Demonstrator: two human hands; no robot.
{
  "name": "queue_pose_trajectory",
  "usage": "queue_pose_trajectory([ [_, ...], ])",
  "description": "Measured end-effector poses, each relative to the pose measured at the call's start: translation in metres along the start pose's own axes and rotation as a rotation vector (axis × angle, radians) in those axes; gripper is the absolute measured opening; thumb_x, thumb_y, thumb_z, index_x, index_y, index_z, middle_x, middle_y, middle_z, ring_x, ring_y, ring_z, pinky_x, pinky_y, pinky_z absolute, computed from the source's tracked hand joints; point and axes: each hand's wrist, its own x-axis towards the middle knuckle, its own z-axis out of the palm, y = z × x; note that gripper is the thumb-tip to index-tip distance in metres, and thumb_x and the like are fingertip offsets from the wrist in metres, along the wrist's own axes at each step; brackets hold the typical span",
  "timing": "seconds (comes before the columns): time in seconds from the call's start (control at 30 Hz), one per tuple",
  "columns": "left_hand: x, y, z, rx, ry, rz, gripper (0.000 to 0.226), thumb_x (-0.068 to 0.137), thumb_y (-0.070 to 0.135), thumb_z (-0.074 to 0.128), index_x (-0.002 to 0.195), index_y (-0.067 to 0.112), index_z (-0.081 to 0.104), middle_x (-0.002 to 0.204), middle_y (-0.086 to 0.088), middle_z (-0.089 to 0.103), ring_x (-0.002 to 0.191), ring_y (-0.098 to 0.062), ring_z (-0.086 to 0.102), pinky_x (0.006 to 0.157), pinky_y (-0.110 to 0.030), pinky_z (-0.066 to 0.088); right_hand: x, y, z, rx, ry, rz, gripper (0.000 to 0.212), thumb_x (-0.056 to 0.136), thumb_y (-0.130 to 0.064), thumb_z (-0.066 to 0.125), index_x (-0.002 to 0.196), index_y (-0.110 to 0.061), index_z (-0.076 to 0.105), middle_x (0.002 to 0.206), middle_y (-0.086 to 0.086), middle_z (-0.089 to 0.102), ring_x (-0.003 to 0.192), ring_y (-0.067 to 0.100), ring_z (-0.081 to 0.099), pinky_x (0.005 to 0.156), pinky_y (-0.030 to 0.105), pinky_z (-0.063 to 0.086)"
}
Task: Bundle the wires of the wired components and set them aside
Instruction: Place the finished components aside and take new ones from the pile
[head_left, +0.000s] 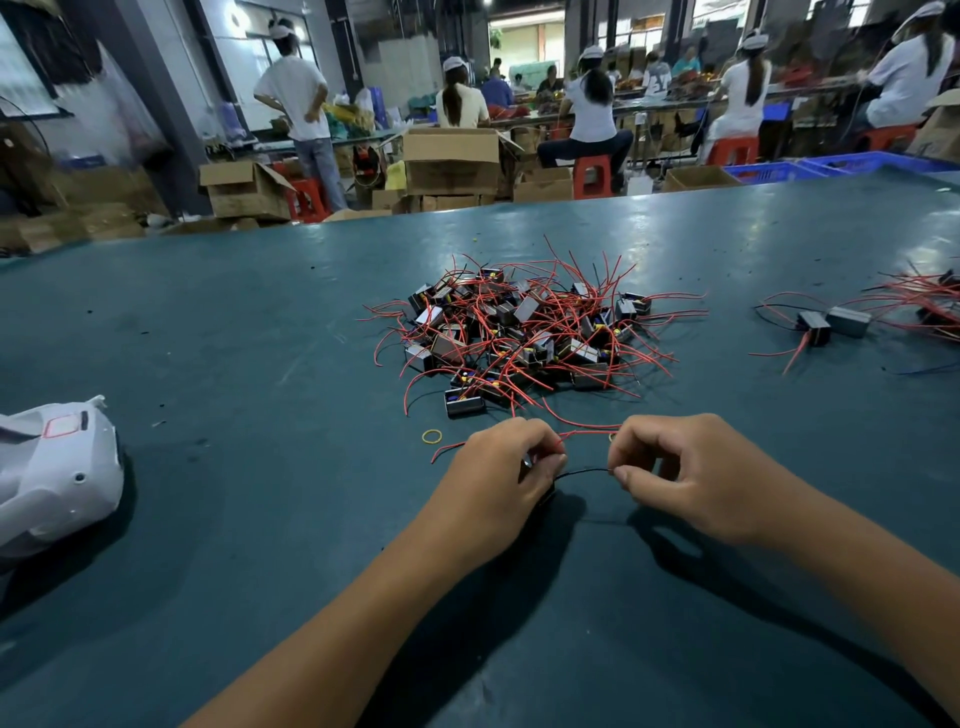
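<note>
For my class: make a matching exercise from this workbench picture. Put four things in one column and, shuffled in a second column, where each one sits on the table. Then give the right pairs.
Things
1. yellow rubber band
2. white plastic shell
3. pile of wired components
4. black wire

Places
A. at the table's left edge
B. stretched between the left hand and the right hand
C. middle of the table, beyond both hands
D. lying flat just left of the left hand

Pairs: 1-D, 2-A, 3-C, 4-B
</note>
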Motion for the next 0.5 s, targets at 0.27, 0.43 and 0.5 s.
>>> queue_pose_trajectory([
  [0.27, -0.001, 0.001, 0.003, -0.033, 0.011, -0.028, 0.022, 0.095, 0.037, 0.066, 0.085, 0.018, 0.068, 0.065, 0.014, 0.056, 0.062, 0.001, 0.05, 0.057, -0.014, 0.034, 0.0, 0.009, -0.01, -0.033, 0.099, 0.043, 0.024, 0.084, -0.012, 0.071, 0.073, -0.032, 0.062, 0.07, -0.015, 0.065, 0.061, 0.003, 0.059, 0.057, 0.007, 0.039],
  [0.43, 0.0, 0.002, 0.007, -0.106, 0.013, -0.064, 0.014, 0.092, 0.035, 0.07, 0.089, 0.022, 0.067, 0.073, 0.015, 0.062, 0.062, 0.004, 0.054, 0.058, -0.009, 0.039, 0.002, 0.01, -0.012, -0.051, 0.258, 0.073, 0.025, 0.083, -0.01, 0.071, 0.071, -0.03, 0.062, 0.066, -0.017, 0.063, 0.056, 0.001, 0.055, 0.055, 0.007, 0.039],
  [0.5, 0.0, 0.001, 0.008, -0.105, 0.011, -0.063, 0.012, 0.093, 0.032, 0.07, 0.088, 0.023, 0.066, 0.072, 0.015, 0.062, 0.061, 0.004, 0.054, 0.058, -0.009, 0.038, 0.002, 0.008, -0.011, -0.034, 0.293, 0.058, 0.021, 0.086, -0.013, 0.071, 0.077, -0.03, 0.062, 0.071, -0.016, 0.064, 0.054, 0.005, 0.054, 0.054, 0.01, 0.041],
])
